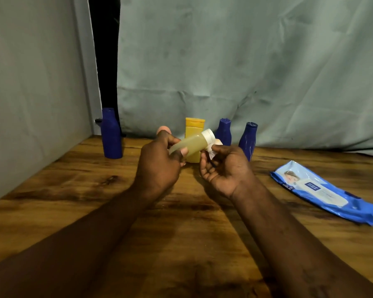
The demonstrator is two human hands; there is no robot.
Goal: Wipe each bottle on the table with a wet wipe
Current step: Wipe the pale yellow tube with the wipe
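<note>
My left hand [158,163] grips a small clear bottle [193,144] of yellowish liquid with a white cap, held tilted above the wooden table [78,190]. My right hand [225,168] pinches a crumpled white wet wipe [211,152] against the bottle just below its cap. Behind my hands stands a yellow bottle [194,127]. Three dark blue bottles stand upright: one at the far left [111,134], one right of the yellow bottle [224,131], and one further right [249,139]. A pinkish object [163,129] peeks out behind my left hand.
A blue pack of wet wipes [323,190] lies flat on the table at the right. A grey-green cloth backdrop [246,72] hangs behind the bottles, and a grey wall [30,82] closes the left side.
</note>
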